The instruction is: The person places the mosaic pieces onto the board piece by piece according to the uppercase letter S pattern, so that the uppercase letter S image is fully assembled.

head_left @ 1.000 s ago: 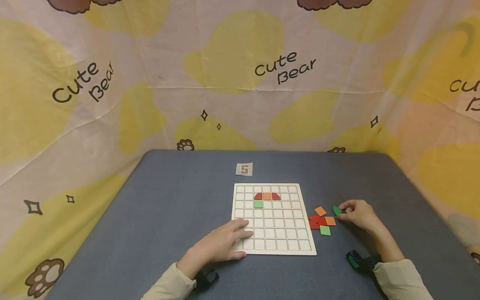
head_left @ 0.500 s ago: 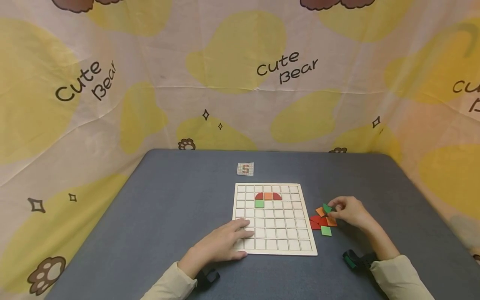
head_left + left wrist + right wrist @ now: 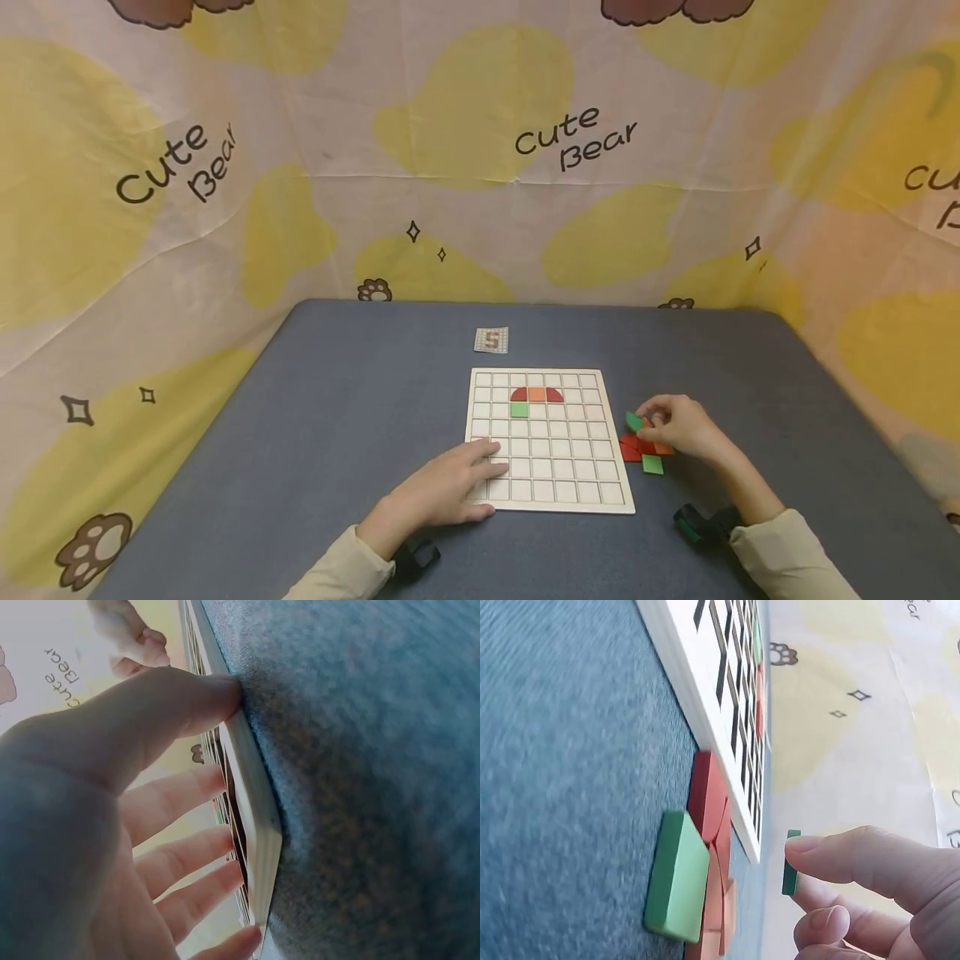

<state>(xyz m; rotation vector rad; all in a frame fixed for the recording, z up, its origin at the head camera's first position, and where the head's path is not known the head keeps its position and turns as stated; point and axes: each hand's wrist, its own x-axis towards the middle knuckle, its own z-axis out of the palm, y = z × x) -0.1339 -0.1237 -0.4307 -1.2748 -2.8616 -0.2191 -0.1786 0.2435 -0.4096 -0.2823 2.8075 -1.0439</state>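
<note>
My right hand pinches a dark green tile with a rounded edge between thumb and finger. In the right wrist view this green tile is seen edge-on, held above the table. My left hand rests with spread, fairly straight fingers on the near left edge of a white grid board. Set in the board are two rounded red tiles, an orange square between them, and a light green square below the left red one.
Loose red tiles, orange tiles and a light green square lie against the board's right side, partly under my right hand. Behind the board lies a small card with an S-like pattern. A printed cloth hangs behind the table.
My right hand has moved left with the dark green tile, passing over the loose tiles toward the board's right edge. The left hand stays in place on the board.
</note>
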